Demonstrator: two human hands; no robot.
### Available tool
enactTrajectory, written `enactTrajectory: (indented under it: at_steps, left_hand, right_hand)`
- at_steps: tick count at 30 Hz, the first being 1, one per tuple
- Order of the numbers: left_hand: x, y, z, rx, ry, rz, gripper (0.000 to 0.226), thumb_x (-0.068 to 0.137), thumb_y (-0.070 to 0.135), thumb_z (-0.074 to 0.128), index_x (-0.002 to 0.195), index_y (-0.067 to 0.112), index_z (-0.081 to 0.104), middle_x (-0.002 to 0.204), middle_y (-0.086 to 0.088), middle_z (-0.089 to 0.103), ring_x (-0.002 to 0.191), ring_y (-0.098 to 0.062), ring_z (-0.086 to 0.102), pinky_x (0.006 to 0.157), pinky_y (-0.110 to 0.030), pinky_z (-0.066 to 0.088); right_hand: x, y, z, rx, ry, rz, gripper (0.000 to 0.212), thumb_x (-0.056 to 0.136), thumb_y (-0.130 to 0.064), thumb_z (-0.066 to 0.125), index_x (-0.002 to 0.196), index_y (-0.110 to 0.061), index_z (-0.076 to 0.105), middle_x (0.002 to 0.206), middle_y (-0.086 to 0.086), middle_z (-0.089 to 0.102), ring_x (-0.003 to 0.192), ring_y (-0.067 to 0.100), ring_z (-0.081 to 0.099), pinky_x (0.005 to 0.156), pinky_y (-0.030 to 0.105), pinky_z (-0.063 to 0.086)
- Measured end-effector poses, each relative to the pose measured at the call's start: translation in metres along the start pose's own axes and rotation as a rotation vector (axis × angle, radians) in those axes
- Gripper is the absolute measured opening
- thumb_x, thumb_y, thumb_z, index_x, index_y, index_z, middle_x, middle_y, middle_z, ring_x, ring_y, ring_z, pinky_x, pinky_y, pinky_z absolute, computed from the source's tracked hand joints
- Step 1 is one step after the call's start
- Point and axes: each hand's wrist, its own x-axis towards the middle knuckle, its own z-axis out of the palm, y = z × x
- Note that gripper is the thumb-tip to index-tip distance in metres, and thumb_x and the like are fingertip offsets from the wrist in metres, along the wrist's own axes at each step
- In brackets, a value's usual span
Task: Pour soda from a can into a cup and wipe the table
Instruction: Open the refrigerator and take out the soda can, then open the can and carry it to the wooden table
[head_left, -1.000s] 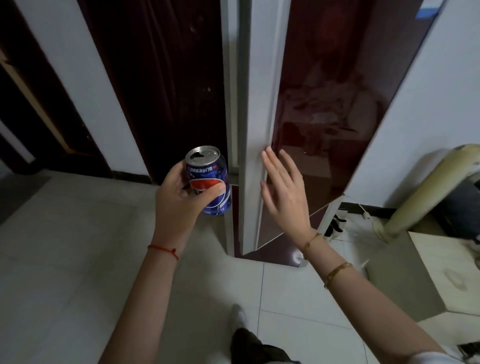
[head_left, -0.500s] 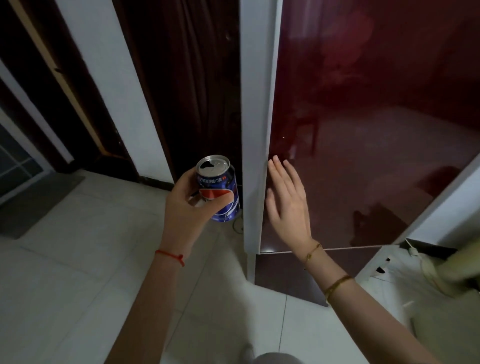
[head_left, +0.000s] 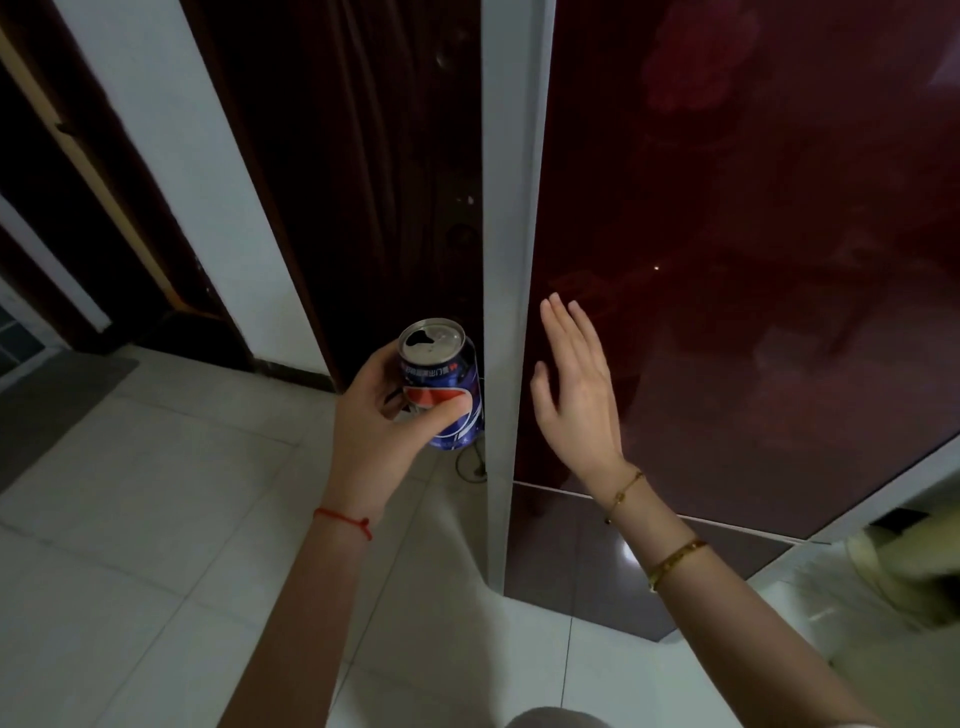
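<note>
1. Left hand (head_left: 374, 415) up in front, fingers and thumb wrapped round a blue soda can (head_left: 441, 384). The thumb lies across the red-and-white logo on the can's near side.
2. The can is off any surface, carried in the air above the pale tiled floor (head_left: 156, 519), just left of the white edge of the fridge door (head_left: 511, 312). It tilts a little, top toward the camera; the opening in the silver lid shows dark, tab already pulled.
3. Right hand (head_left: 576, 395) is spread flat, fingers straight and close together, palm facing the glossy dark red door panel (head_left: 753, 312). It holds nothing. Whether the palm actually touches the panel, I cannot tell.
4. The two hands are near each other, with the white door edge running down between them.
5. A red string (head_left: 343, 519) circles the left wrist; two gold bracelets (head_left: 675, 561) sit on the right forearm.
6. Behind the can: a dark brown door (head_left: 337, 182) and a white wall strip (head_left: 197, 182) to its left.
7. At the far right edge of the floor, a blurred cream-coloured object (head_left: 904, 566).
</note>
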Motion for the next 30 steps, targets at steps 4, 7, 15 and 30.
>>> enactTrajectory:
  at_steps: [4,7,15,30]
  left_hand:
    - [0.018,-0.006,0.003,-0.019,-0.012,-0.009,0.066,0.067,0.005,0.086,0.126,0.017,0.06,0.118,0.002,0.07,0.11,-0.012,0.066,0.099,-0.039,0.052]
    - [0.031,-0.01,0.004,-0.021,-0.054,-0.012,0.066,0.067,0.007,0.087,0.127,0.017,0.06,0.12,0.001,0.069,0.113,-0.015,0.065,0.101,-0.044,0.05]
    - [0.064,-0.017,0.007,-0.027,-0.199,-0.001,0.065,0.068,0.001,0.084,0.126,0.014,0.06,0.119,0.004,0.069,0.11,-0.003,0.064,0.091,-0.015,0.049]
    - [0.072,-0.033,-0.002,-0.059,-0.592,-0.043,0.071,0.065,-0.003,0.085,0.129,0.014,0.058,0.12,0.007,0.067,0.108,0.003,0.063,0.084,-0.01,0.047]
  right_hand:
    - [0.016,0.003,0.008,-0.011,0.0,0.057,0.062,0.093,-0.002,0.047,0.153,-0.008,0.031,0.16,0.003,0.03,0.152,0.016,0.017,0.121,0.044,0.025]
    - [0.019,0.003,0.009,-0.012,0.012,0.083,0.062,0.093,-0.001,0.047,0.152,-0.009,0.033,0.159,0.002,0.032,0.151,0.015,0.019,0.121,0.044,0.026]
    - [0.017,-0.014,0.006,0.134,0.051,0.269,0.049,0.098,-0.006,0.045,0.147,-0.011,0.044,0.154,0.0,0.043,0.149,0.013,0.026,0.122,0.026,0.022]
    - [-0.045,-0.083,0.02,1.078,0.034,1.305,0.038,0.105,-0.01,0.032,0.133,0.0,0.055,0.126,0.021,0.065,0.118,0.033,0.062,0.106,0.039,0.048]
